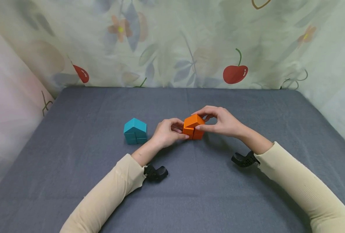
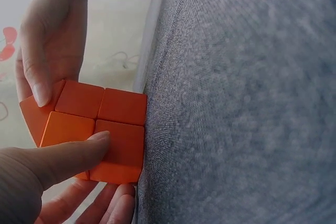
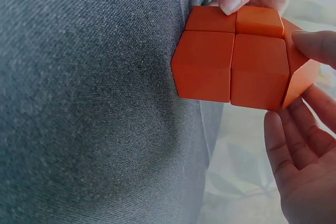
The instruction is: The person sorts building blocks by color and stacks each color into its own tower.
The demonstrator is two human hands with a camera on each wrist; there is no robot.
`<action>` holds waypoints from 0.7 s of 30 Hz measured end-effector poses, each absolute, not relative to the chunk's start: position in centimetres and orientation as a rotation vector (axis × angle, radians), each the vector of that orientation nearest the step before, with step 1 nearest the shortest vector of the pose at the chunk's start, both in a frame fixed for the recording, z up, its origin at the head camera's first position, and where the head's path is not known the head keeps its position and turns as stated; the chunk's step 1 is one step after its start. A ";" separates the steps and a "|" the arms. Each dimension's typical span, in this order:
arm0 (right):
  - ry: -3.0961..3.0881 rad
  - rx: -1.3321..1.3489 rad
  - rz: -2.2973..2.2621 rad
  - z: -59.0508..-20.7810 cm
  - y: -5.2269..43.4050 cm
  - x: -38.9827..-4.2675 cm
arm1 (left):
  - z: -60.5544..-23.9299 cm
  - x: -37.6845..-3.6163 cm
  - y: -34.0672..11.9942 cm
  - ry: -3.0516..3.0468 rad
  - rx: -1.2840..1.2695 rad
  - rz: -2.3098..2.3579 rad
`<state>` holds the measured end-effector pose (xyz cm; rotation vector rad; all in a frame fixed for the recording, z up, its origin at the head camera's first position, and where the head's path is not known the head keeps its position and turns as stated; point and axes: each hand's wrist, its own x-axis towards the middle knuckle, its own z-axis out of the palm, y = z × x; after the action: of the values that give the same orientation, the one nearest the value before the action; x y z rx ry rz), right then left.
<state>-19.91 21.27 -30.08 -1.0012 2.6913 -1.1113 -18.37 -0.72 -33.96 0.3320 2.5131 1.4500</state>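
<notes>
Several orange blocks [image 1: 198, 134] stand stacked two high on the table, with an orange roof-shaped block [image 1: 194, 120] on top. My left hand [image 1: 165, 132] grips the lower blocks from the left; its thumb [image 2: 79, 155] lies across their near face and its fingers go round behind. At the right, my right hand [image 1: 225, 121] pinches the roof block between thumb and fingers. In the right wrist view, the roof block [image 3: 303, 74] sits against the upper blocks, slightly tilted. Left of the hands stands a teal stack [image 1: 135, 131] of similar form, with a pointed roof on it.
A dark grey cloth [image 1: 189, 194] covers the table. Patterned curtains [image 1: 166, 42] with cherries and flowers hang along the back and sides. Each wrist carries a black camera mount [image 1: 157, 173] near its beige sleeve [image 1: 111, 191].
</notes>
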 end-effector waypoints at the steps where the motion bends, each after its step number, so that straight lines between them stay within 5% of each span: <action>1: 2.694 -1.004 -1.109 -30.1 21.3 -19.9 | -34.0 -18.4 -0.7 2.522 0.330 1.447; 21: 2.680 -0.962 -1.089 -30.1 21.2 -19.8 | -33.7 -18.1 -0.2 2.625 0.352 1.385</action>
<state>-19.82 21.18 -30.06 -0.9618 2.6798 -1.0893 -18.05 -0.23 -33.73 0.3522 2.6248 1.3852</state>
